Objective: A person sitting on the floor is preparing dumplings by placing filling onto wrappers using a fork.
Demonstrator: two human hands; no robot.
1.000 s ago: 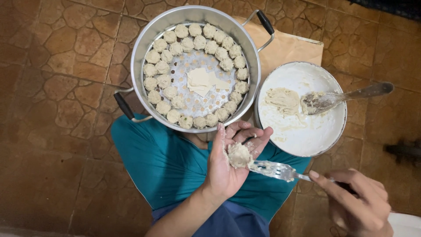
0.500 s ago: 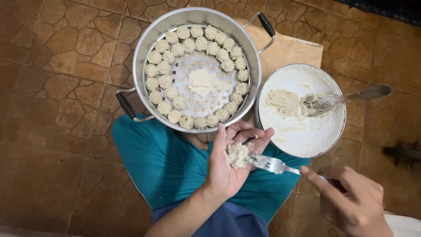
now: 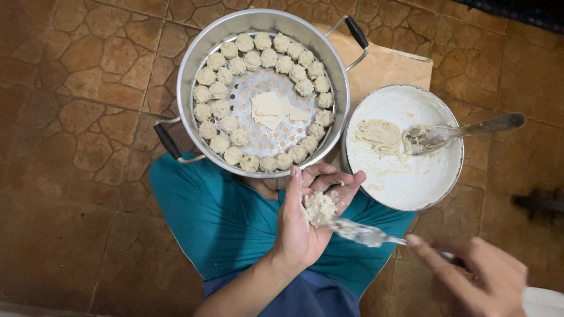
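Observation:
My left hand is cupped palm up over my lap and holds a pale dumpling heaped with filling. My right hand, blurred at the lower right, grips a metal fork whose tines touch the filling in the dumpling. Just beyond my left hand stands a steel steamer pot with black handles. Several finished dumplings line its perforated tray in rings, and a few flat wrappers lie at its centre.
A white bowl to the right of the pot holds a lump of filling and a smeared spoon resting over its rim. A brown board lies under pot and bowl. Brown stone-pattern floor tiles surround everything; my teal clothing covers my lap.
My right hand has drawn a little to the right and down, and the fork now presses into the filling from a lower angle. My left hand has stayed in place.

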